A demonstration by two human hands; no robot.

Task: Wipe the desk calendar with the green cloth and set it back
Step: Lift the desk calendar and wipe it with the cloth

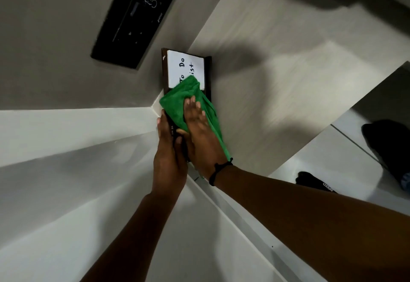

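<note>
Head view: left hand (169, 148) grips the desk calendar (186, 70) by its lower edge in the wall corner, right hand (197, 126) flat pressing the green cloth (177, 104) on it. I'd keep strokes long and brace firmly.

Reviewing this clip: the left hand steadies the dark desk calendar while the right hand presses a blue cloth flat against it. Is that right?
Not quite: the cloth is green, not blue, as the head view shows. Otherwise yes: the left hand steadies the dark desk calendar while the right hand presses the cloth flat against it.
</note>
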